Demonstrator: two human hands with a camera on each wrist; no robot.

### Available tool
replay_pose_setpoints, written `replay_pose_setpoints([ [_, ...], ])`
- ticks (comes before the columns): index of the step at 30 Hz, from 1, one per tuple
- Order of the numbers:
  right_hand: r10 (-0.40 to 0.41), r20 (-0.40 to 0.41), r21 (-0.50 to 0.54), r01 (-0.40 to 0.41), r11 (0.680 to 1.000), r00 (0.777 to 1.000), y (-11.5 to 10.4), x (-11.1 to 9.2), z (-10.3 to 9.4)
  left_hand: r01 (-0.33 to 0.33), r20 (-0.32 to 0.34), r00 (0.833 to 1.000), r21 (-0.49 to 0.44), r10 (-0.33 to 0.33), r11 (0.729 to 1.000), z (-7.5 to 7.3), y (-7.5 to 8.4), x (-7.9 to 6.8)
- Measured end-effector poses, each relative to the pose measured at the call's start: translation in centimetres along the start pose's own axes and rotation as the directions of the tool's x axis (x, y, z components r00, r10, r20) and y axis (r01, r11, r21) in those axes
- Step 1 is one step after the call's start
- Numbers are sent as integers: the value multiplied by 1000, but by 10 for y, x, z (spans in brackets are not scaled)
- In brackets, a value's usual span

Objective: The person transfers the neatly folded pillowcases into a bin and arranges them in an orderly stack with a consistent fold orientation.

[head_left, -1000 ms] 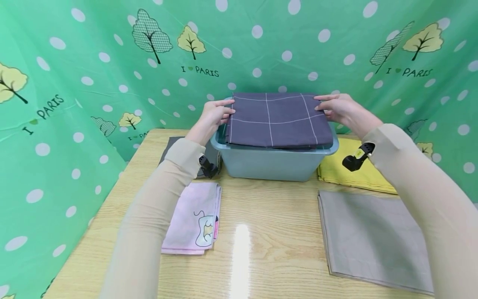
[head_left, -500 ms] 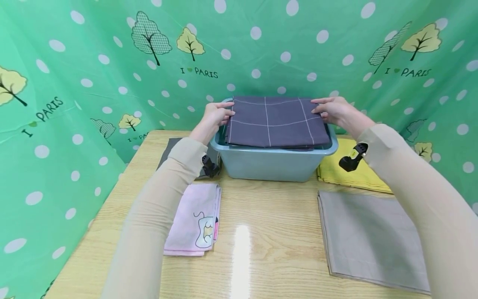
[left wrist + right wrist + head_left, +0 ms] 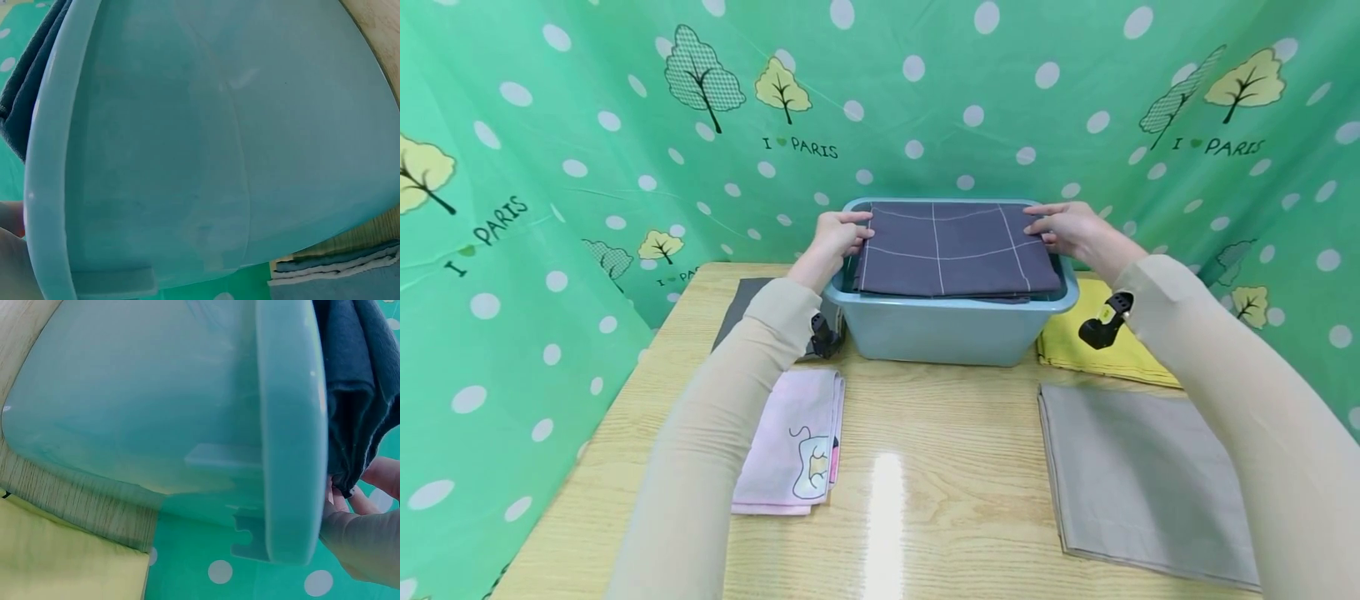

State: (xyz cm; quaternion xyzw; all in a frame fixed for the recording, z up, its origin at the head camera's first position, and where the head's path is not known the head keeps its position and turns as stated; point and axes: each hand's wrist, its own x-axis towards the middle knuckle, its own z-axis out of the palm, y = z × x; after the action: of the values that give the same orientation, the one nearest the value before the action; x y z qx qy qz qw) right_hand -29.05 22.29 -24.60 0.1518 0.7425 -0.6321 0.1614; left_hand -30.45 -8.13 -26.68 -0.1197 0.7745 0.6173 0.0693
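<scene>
A folded dark cloth with thin white grid lines lies across the mouth of a blue-grey plastic tub. At its left edge my left hand pinches the cloth between thumb and fingers. My right hand grips the opposite edge; the right wrist view shows the dark cloth's folded layers above the rim, with fingertips at its corner. In the left wrist view the tub wall fills most of the picture and hides nearly all of the left hand.
Around the tub on the wooden table lie folded cloths: a dark grey one behind the left forearm, a pink one at front left, a yellow one at right and a grey one at front right. A green curtain hangs behind.
The cloth's far side has sunk lower, and the tub's back rim now shows behind it. Both hands came down with it, the right one also shifting slightly left.
</scene>
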Motion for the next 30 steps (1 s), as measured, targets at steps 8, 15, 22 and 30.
replay_pose_setpoints([
  [8, -33, -25, -54, 32, 998, 999, 4, 3, 2, -36, -5, 999, 8, 36, 999, 2, -2, 1],
  [15, -298, 7, -482, 265, 835, 954, 12, -9, 5, -107, 17, 994, -102, 109, 989, -1, 0, -6],
  [22, -397, 53, -525, 364, 770, 916, 18, -22, 3, -143, 73, 986, -80, 149, 986, 0, 0, -19],
  [30, -455, 97, -513, 436, 739, 885, 26, -40, -1, -216, 125, 967, -64, 222, 974, 6, 1, -37],
])
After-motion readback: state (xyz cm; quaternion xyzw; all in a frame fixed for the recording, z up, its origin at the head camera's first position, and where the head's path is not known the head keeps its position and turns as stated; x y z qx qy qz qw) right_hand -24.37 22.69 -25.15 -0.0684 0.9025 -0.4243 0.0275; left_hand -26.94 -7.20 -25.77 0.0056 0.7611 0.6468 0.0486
